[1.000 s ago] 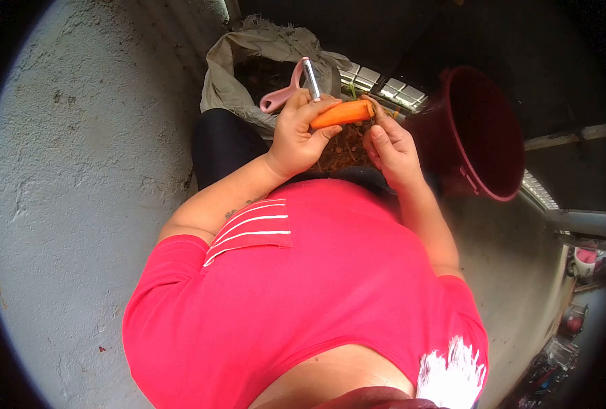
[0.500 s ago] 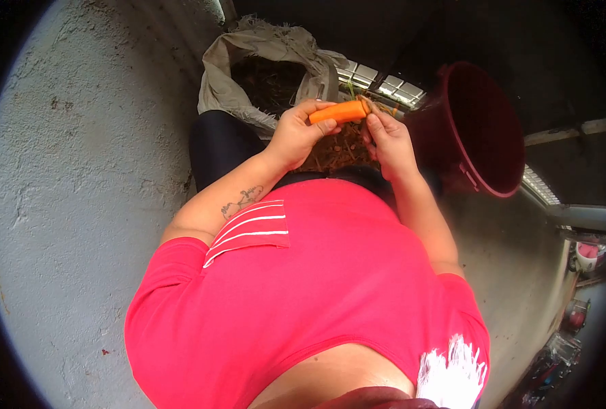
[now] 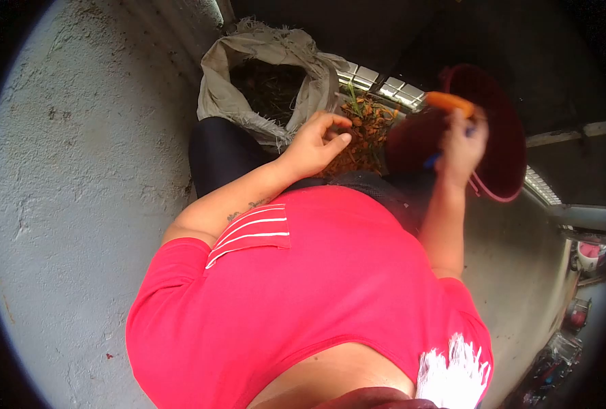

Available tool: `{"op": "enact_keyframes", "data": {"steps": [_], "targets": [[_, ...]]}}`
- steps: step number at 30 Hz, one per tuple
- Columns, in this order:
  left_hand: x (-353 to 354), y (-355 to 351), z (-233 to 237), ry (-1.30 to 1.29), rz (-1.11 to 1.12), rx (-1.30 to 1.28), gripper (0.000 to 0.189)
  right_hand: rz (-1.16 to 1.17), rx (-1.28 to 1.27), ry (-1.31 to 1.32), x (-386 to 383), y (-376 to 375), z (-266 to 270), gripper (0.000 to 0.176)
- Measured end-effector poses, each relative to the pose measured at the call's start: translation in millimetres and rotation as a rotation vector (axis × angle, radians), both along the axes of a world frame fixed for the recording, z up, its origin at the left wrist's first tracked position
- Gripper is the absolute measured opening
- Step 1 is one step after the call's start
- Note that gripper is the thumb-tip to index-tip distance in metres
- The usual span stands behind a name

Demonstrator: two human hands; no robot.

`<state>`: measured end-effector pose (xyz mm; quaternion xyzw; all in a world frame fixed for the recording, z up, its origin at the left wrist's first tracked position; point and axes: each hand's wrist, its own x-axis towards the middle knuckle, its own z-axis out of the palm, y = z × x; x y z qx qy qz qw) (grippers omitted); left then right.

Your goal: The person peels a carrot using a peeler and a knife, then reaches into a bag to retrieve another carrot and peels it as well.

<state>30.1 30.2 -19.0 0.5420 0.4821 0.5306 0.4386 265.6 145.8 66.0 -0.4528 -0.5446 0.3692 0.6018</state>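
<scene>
My left hand (image 3: 316, 144) is over my lap, beside the pile of orange peelings (image 3: 365, 129). Its fingers are loosely curled and apart, with nothing between them. My right hand (image 3: 463, 146) is raised in front of the dark red bucket (image 3: 499, 129), a little blurred by motion. Its fingers are closed on an orange carrot (image 3: 447, 102), which points to the left over the bucket's near side. Something blue (image 3: 432, 161) shows at the same hand, partly hidden, and I cannot make out its kind.
A whitish woven sack (image 3: 214, 85) with its mouth open stands at the far left, dark plant scraps inside. A rough grey wall (image 3: 78, 170) rises on my left. Behind the peelings is a light grating (image 3: 401, 92). A pink and white item (image 3: 587, 253) and other clutter lie far right.
My right hand has carried the carrot away to the right, to the bucket. My left hand has let go of the carrot and stayed nearly in place, uncovering the peelings.
</scene>
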Motion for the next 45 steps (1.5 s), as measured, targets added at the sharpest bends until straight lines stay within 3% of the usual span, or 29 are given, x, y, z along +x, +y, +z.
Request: {"op": "enact_keyframes", "data": {"steps": [1,2,5,6,7,8,9,11,12,14,16,19,21,23,25,27,36,42,45], "targets": [[-3.6,2.6,-1.8,0.012,-0.015,-0.029,0.034,-0.155,0.236,-0.074,6.4,8.2,-3.7,0.030],[-5.7,1.9,-3.0,-0.153,-0.114,-0.053,0.029,-0.348,0.452,-0.166,12.7,16.5,-7.3,0.034],[-8.4,2.8,21.6,-0.660,-0.378,-0.089,0.019,0.009,0.113,-0.250,8.3,-9.6,-11.1,0.037],[-7.7,5.5,28.8,-0.841,-0.443,-0.081,0.020,0.198,0.243,-0.425,-1.4,-7.3,-26.7,0.038],[-7.8,9.0,35.4,-1.021,-0.506,-0.071,0.020,0.401,0.270,-0.587,-19.8,-24.1,-9.0,0.046],[-8.6,13.1,40.3,-1.113,-0.526,-0.080,0.019,0.506,0.398,-0.683,-28.4,-22.2,-30.2,0.059],[-9.9,17.2,40.5,-1.173,-0.575,-0.081,0.018,0.650,0.300,-0.607,-40.0,-28.1,-33.5,0.070],[-15.0,28.9,40.4,-1.291,-0.675,-0.077,0.016,0.816,-0.126,-0.472,-47.6,-37.9,-31.4,0.064],[-19.7,35.5,36.1,-1.315,-0.746,-0.105,0.013,0.874,-0.193,-0.403,-47.1,-35.6,-36.8,0.060],[-33.6,40.9,30.7,-1.313,-0.684,-0.264,0.013,0.987,-0.324,-0.263,-44.2,-26.0,-51.8,0.051],[-49.9,49.0,29.9,-1.325,-0.645,-0.387,0.014,0.842,-0.385,-0.356,-44.3,-18.1,-50.5,0.043],[-80.6,71.6,9.3,-0.769,-0.275,-0.684,0.017,0.608,-0.322,-0.509,-35.9,5.3,-63.8,0.032],[-102.1,107.2,-34.6,0.195,-0.123,-0.761,0.024,0.473,-0.279,-0.527,-34.0,16.8,-64.4,0.029],[-136.7,141.9,-85.8,1.201,-0.227,-0.736,0.032,0.471,-0.276,-0.551,-31.1,28.2,-63.0,0.026],[-188.3,163.7,-146.5,1.347,-0.074,-0.814,0.034,0.461,-0.257,-0.598,-31.7,36.7,-58.8,0.025],[-220.2,176.2,-168.4,1.440,0.247,-0.751,0.035,0.441,-0.236,-0.641,-32.7,40.8,-57.7,0.024],[-242.2,204.2,-230.1,1.735,0.007,-0.742,0.034,0.461,-0.273,-0.731,-28.8,55.8,-66.1,0.030],[-244.6,191.0,-230.2,1.588,0.010,-0.541,0.024,0.481,-0.356,-0.689,-37.3,58.6,-55.8,0.030],[-251.5,190.8,-215.7,1.048,0.147,-0.612,0.017,0.475,-0.322,-0.669,-39.8,58.1,-52.0,0.029]]}}
